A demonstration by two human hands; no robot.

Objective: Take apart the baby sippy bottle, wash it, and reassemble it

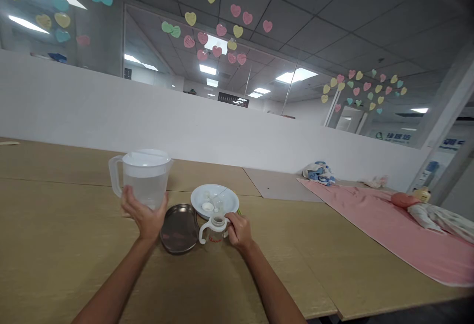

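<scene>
My left hand (145,215) is wrapped around the lower part of a clear plastic pitcher (146,178), which has a white lid and holds clear liquid. The pitcher's handle points left, away from my fingers. With my right hand (239,230) I grip the right handle of a baby bottle (215,232), whose top is uncapped and which has red print on its side. Between the hands lies a shallow metal tray (179,230). Behind the bottle stands a white bowl (198,199) with a white ring and small clear and white parts in it.
A pink cloth (370,220) covers the table's right side, with a doll (418,205) lying on it. A bundled blue and white cloth (319,173) sits by the low white wall (222,136). Wooden table boards (289,255) extend around my hands.
</scene>
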